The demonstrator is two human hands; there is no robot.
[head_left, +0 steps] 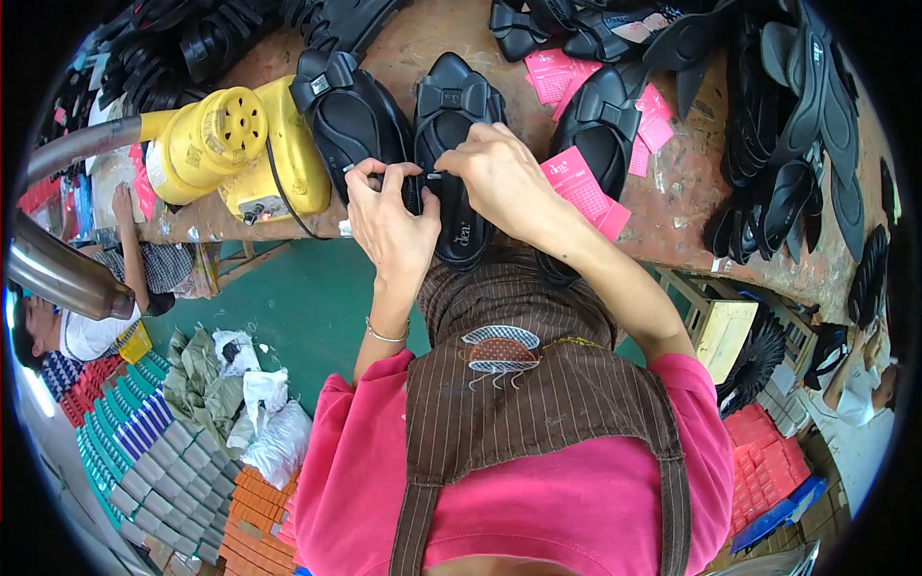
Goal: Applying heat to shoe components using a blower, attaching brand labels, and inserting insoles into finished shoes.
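Observation:
Three black slide sandals with bows lie toes away from me at the table's near edge: a left sandal (pixel 346 110), a middle sandal (pixel 459 123) and a right sandal (pixel 588 120). My left hand (pixel 389 221) has its fingers curled over the left sandal's heel, with the thumb beside the middle sandal. My right hand (pixel 504 182) reaches over the middle sandal, its fingertips pinched together. A tiny whitish bit shows at those fingertips; its kind is unclear. Pink printed tags (pixel 581 182) lie just right of that wrist, partly over the right sandal.
A yellow machine (pixel 221 144) with a metal pipe stands on the worn table (pixel 663 226) at left. More black sandals (pixel 802 125) and loose soles crowd the right side. Stacked boxes (pixel 182 480) and white bags (pixel 274 422) lie on the floor. Another person (pixel 82 326) is at far left.

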